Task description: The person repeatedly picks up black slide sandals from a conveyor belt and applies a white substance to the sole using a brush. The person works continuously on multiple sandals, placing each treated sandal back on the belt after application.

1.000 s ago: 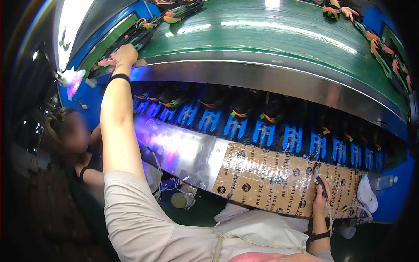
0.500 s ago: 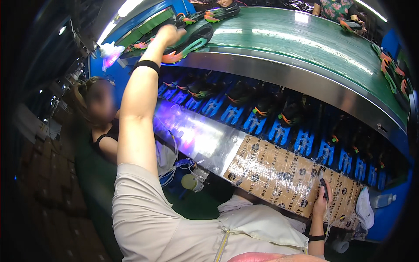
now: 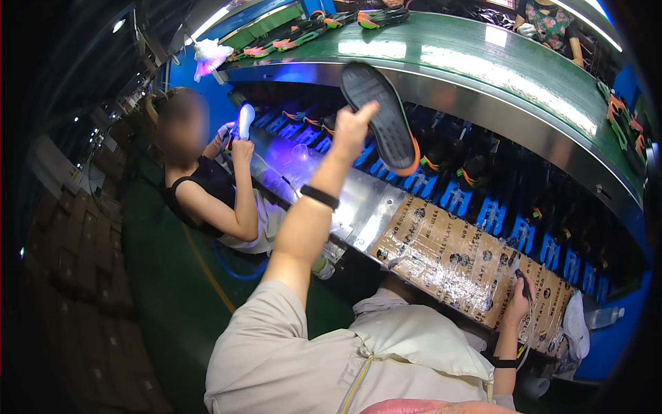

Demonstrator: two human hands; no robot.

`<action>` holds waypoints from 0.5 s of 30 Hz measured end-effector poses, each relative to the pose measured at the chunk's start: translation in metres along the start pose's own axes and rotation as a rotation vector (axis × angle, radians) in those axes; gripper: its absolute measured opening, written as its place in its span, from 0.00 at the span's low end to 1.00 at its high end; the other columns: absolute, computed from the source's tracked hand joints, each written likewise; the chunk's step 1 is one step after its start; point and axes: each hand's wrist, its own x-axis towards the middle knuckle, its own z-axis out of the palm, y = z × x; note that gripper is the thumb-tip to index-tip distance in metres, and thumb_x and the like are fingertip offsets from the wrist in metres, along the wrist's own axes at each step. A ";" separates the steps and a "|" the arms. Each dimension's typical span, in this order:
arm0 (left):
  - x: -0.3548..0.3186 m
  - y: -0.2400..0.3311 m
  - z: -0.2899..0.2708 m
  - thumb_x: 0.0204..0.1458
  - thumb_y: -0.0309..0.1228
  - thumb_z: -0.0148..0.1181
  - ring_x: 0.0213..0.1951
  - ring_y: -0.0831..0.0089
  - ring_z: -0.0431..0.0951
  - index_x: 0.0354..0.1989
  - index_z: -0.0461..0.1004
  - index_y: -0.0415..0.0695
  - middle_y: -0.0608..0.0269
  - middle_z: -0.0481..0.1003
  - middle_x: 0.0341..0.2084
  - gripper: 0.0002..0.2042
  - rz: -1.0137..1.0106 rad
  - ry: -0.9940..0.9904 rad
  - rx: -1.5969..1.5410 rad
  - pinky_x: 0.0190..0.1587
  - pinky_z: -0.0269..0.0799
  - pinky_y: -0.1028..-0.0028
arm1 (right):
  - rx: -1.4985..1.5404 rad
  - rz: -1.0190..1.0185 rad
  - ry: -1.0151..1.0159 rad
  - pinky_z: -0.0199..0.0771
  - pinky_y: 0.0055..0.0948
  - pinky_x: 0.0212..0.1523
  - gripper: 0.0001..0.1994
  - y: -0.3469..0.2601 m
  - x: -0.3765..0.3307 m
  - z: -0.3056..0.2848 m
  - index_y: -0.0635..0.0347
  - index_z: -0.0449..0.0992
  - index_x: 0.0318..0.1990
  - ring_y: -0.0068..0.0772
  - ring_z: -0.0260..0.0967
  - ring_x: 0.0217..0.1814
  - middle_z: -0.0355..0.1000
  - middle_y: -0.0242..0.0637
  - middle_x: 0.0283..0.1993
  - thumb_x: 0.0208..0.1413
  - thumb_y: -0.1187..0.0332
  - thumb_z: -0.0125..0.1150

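Observation:
In my left hand [image 3: 353, 131] is a shoe sole [image 3: 378, 110], dark grey inside with an orange edge at its lower end. My thumb presses on its inner face, and the sole is tilted up above the metal end of the workbench. My right hand [image 3: 517, 303] rests over the cardboard-covered bench top [image 3: 441, 252]. Its fingers are closed around a slim black handheld tool [image 3: 524, 283] with a thin pale cord; I cannot make out its exact kind.
A green conveyor belt [image 3: 455, 48] runs along the back, with several coloured soles [image 3: 303, 36] at its left. Dark shoe uppers stand on blue racks [image 3: 455, 200] beneath it. A co-worker [image 3: 207, 179] sits at left, holding a glowing white piece [image 3: 245, 123]. A bottle [image 3: 605, 317] lies far right.
My left hand has come back from the conveyor, toward me and to the right, carrying the sole. My right hand stays on the bench with its tool. The co-worker's raised hands now show.

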 end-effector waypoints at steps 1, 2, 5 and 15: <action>-0.018 -0.027 0.002 0.66 0.36 0.63 0.43 0.69 0.86 0.52 0.81 0.34 0.56 0.85 0.41 0.16 -0.030 -0.043 -0.136 0.49 0.82 0.66 | 0.022 0.044 0.015 0.75 0.30 0.56 0.13 0.006 0.001 -0.003 0.70 0.81 0.54 0.28 0.76 0.51 0.82 0.37 0.51 0.71 0.70 0.61; -0.035 -0.052 0.012 0.66 0.39 0.61 0.48 0.60 0.86 0.57 0.78 0.35 0.50 0.84 0.47 0.20 -0.175 -0.075 -0.359 0.53 0.82 0.61 | 0.050 0.026 0.000 0.75 0.28 0.54 0.12 0.000 0.000 -0.003 0.68 0.82 0.53 0.26 0.76 0.50 0.81 0.35 0.50 0.70 0.70 0.62; -0.101 -0.088 0.057 0.68 0.49 0.58 0.59 0.42 0.80 0.67 0.71 0.36 0.38 0.78 0.58 0.30 -0.471 -0.271 -0.759 0.62 0.78 0.50 | 0.126 0.070 0.062 0.74 0.27 0.53 0.11 -0.039 -0.012 0.003 0.66 0.83 0.53 0.24 0.75 0.50 0.80 0.34 0.47 0.68 0.70 0.64; -0.235 -0.153 0.142 0.70 0.66 0.39 0.67 0.45 0.73 0.71 0.70 0.41 0.47 0.74 0.65 0.40 -0.880 -0.303 -1.062 0.73 0.66 0.47 | 0.378 0.084 -0.254 0.71 0.21 0.45 0.10 -0.150 -0.027 0.061 0.63 0.85 0.50 0.16 0.70 0.42 0.79 0.26 0.41 0.64 0.71 0.67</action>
